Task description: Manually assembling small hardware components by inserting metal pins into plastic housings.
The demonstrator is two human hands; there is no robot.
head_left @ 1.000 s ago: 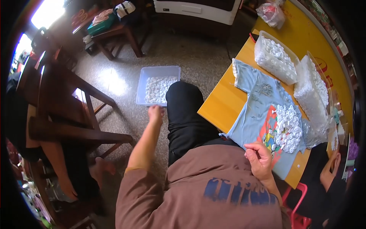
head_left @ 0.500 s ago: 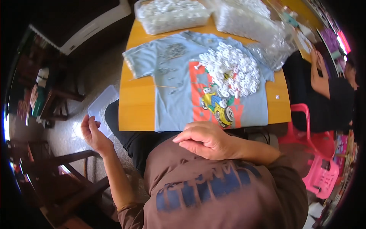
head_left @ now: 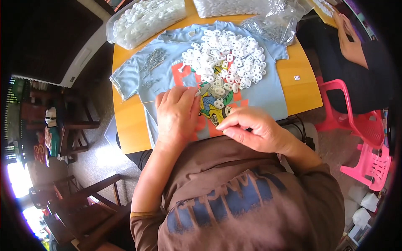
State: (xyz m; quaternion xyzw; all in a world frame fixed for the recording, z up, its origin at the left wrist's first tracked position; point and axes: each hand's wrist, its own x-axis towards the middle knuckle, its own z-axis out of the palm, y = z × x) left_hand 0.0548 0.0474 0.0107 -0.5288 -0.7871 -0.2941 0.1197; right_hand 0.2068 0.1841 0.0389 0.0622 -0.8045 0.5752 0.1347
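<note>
My left hand (head_left: 176,113) is over the light blue T-shirt (head_left: 274,102) spread on the table, at the near edge of a pile of small white two-holed plastic pieces (head_left: 247,62). Its fingers are bent and pressed together; whatever they may hold is hidden. Close to my body, my right hand (head_left: 255,130) has its thumb and fingertips brought together in a pinch, and I cannot make out what is in it. Thin grey metal pins (head_left: 155,60) lie heaped on the shirt's left part. A few loose white pieces (head_left: 218,103) lie between my hands and the pile.
Along the far side of the wooden table (head_left: 130,138) stand a clear tub (head_left: 144,21) of white pieces and a plastic bag (head_left: 278,25) of grey pins. One white piece (head_left: 297,78) lies at right. Another person's hands (head_left: 347,31) are beyond a pink chair (head_left: 337,98).
My left hand has come from beside the table on the left onto the shirt by the pile. My right hand has moved slightly right and stays pinched. The view has shifted.
</note>
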